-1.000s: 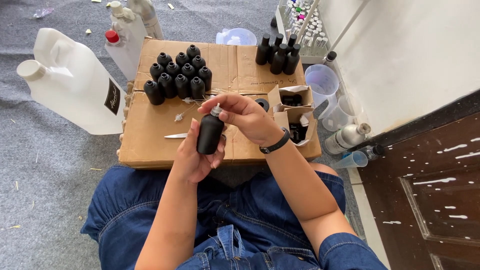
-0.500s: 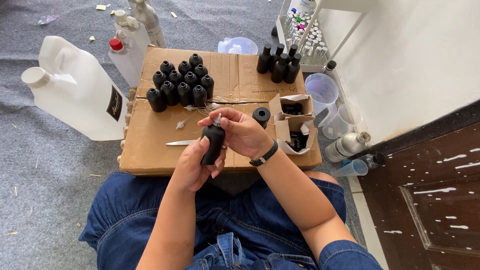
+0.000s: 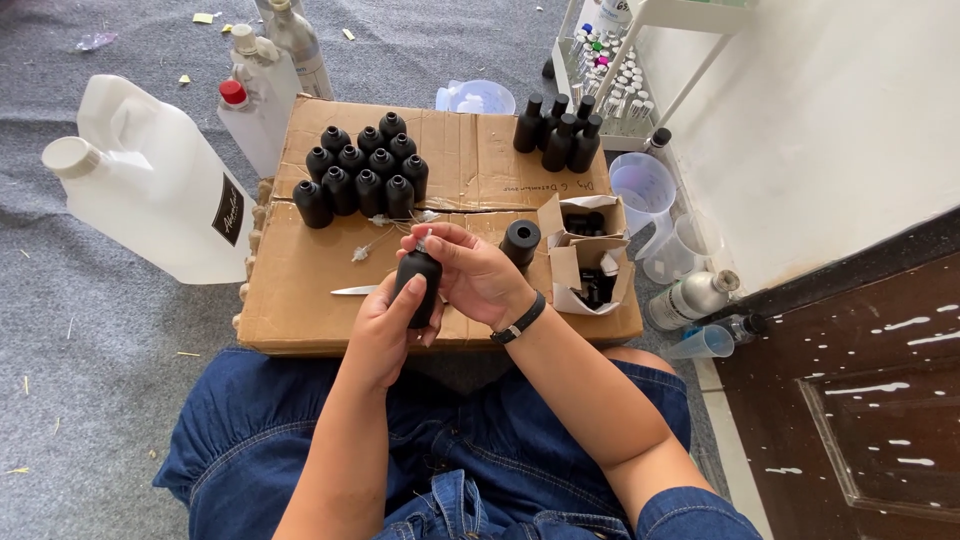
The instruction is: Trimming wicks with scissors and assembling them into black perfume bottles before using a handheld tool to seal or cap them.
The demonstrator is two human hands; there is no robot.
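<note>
My left hand (image 3: pixel 383 330) grips a small black bottle (image 3: pixel 418 284) upright over the flattened cardboard (image 3: pixel 300 290) on my lap. Fingers of my right hand (image 3: pixel 475 275) pinch the bottle's top, where a small pale piece sits at the neck. A black wristband is on my right wrist. A cluster of several black bottles (image 3: pixel 362 175) stands on the cardboard ahead of my hands. One black cap (image 3: pixel 520 241) stands just right of my right hand.
A big white jug (image 3: pixel 150 180) lies at the left, with spray bottles behind it. Several capped black bottles (image 3: pixel 558 132) stand at the cardboard's far right. A small open box (image 3: pixel 585 265), clear measuring cups (image 3: pixel 645 190), a rack of vials and a metal blade (image 3: pixel 352 291) are nearby.
The view has shifted slightly. My hands stay together on the black bottle, now held a little lower and closer to me, with the right fingers still working at its top.
</note>
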